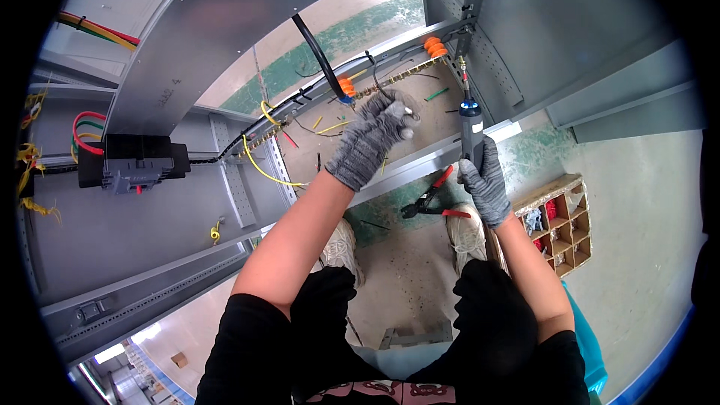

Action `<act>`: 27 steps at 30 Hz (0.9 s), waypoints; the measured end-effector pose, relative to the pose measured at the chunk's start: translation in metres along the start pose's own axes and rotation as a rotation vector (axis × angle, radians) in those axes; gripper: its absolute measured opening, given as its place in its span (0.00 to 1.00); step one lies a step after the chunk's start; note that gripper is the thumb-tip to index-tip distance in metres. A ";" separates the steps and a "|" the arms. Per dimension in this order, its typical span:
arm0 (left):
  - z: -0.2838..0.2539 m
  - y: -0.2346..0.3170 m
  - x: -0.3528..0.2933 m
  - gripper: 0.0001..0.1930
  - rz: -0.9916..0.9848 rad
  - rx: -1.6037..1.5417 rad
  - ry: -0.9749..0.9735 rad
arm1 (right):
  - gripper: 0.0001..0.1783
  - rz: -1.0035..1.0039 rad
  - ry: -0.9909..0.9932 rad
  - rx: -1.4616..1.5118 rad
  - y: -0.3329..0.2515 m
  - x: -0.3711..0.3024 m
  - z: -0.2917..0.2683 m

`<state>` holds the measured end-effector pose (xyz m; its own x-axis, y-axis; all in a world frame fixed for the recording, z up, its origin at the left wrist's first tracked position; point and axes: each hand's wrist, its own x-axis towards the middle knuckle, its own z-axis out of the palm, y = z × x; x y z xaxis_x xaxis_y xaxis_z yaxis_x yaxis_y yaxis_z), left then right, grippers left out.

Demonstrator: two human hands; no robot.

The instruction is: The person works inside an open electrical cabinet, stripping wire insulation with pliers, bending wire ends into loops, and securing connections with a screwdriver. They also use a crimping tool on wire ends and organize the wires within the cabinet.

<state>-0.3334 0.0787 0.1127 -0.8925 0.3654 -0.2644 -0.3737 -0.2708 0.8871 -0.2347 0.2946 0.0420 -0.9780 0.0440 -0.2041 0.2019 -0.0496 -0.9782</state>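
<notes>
"Watching through my head feed, I count two gloved hands at work over one cabinet. Which one has a tool?"

"Just the right hand. I have its fingers wrapped firmly around one driver, dark with a blue ring, held upright by the cabinet's front rail; its shaft points away from me, toward the corner post"

"And the left hand?"

"Its fingers are curled, over the cabinet floor. One thin black wire runs down to the glove, and a small silvery bit shows at the fingertips. I cannot tell whether they pinch either one."

"What lies beyond them?"

"Two orange insulators, one holed bar between them, and one thick black cable reaching down near the left one. I make out one green scrap and one red scrap on the cabinet floor, plus several yellow ones."

"Nearer to me?"

"One pair of pliers with two red handles, lying open on the ground between two pale shoes. To the right sits one divided box, small parts in some of its cells. Far left, I see one black breaker with one red tab"
</notes>
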 end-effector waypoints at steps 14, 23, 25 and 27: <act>-0.012 0.007 0.050 0.04 0.416 0.380 0.340 | 0.33 0.057 -0.267 -0.154 0.005 -0.004 0.025; -0.013 -0.007 0.040 0.05 0.423 0.476 0.371 | 0.34 0.100 -0.261 -0.211 -0.009 -0.002 0.030; -0.015 -0.009 0.038 0.05 0.437 0.501 0.375 | 0.33 0.007 -0.237 -0.248 -0.002 -0.001 0.032; -0.017 -0.013 0.036 0.04 0.464 0.533 0.384 | 0.32 0.040 -0.254 -0.222 0.001 -0.002 0.032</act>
<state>-0.3649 0.0806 0.0848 -0.9880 -0.0376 0.1499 0.1410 0.1773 0.9740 -0.2346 0.2625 0.0421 -0.9454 -0.2049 -0.2536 0.2198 0.1738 -0.9599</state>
